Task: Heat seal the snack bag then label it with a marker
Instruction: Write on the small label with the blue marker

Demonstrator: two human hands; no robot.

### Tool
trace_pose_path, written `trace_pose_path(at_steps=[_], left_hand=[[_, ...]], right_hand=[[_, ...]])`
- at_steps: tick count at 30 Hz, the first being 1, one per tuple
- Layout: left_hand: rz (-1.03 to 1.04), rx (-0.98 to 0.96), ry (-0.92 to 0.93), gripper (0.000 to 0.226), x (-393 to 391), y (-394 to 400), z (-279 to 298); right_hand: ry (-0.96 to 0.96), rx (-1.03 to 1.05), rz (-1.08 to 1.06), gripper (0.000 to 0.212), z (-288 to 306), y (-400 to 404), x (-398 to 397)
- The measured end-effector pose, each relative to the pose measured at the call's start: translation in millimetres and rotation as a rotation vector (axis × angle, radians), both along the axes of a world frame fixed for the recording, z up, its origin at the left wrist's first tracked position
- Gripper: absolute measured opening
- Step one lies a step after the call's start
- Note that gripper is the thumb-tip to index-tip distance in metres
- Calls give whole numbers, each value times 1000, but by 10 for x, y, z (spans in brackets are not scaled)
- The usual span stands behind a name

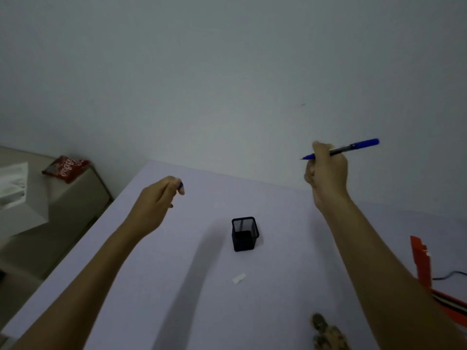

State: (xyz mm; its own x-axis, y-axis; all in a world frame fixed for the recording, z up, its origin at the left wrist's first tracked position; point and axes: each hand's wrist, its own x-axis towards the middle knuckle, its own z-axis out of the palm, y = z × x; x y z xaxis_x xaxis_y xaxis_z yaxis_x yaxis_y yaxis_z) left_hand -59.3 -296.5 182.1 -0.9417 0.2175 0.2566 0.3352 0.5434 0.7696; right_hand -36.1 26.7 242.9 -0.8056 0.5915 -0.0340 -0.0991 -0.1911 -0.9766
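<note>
My right hand (pixel 327 170) is raised above the far right of the table, closed around a blue marker (pixel 353 147) with its tip bare and pointing left. My left hand (pixel 158 200) hovers over the table's far left, fingers closed on a small blue piece, apparently the marker cap (pixel 181 185), which is mostly hidden. A red snack bag (pixel 65 168) lies off the table on a grey surface at the far left. An orange-red heat sealer (pixel 422 261) shows partly at the right edge, behind my right forearm.
A black mesh pen holder (pixel 244 233) stands in the middle of the pale lilac table (pixel 202 299). A small white scrap (pixel 239 278) lies in front of it. A brownish patterned object (pixel 326 334) sits at the near edge. A black cable (pixel 449 275) runs at the right.
</note>
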Motion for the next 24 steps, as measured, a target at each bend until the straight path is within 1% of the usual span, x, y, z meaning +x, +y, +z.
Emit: trace_pose_path(at_steps=[2,4,5,8,12,14,17,19,21,24], left_hand=[[1,5,-15,21,-3,86,-45],[7,25,-31,9,15,164,-129],[7,44,-49,6,27,187,-187],[4,32,-116,7,38,228,-500],[54,-58,-191,8,114,332,-1208],[68,-93,-241,9,186,420,-1633],[44,-176,-305,12,302,568,-2237],[40,-229,-332,15,359,664,-2563],[52,-269,-308,16,386,734,-2818],[54,-318,-180,16,390,789,-2995]], right_hand=[[-19,-5,79,36,-131,-230,-6],[-43,-37,112,37,-296,-369,-11],[-51,-54,120,38,-380,-411,-10],[-105,-58,167,39,-623,-520,33],[-196,28,227,28,-1068,-551,139],[-195,91,274,23,-1399,-513,211],[-187,198,366,9,-2000,-451,350],[-244,284,414,14,-2430,-405,454],[-291,375,465,20,-2838,-385,605],[-275,671,564,26,-3275,-373,795]])
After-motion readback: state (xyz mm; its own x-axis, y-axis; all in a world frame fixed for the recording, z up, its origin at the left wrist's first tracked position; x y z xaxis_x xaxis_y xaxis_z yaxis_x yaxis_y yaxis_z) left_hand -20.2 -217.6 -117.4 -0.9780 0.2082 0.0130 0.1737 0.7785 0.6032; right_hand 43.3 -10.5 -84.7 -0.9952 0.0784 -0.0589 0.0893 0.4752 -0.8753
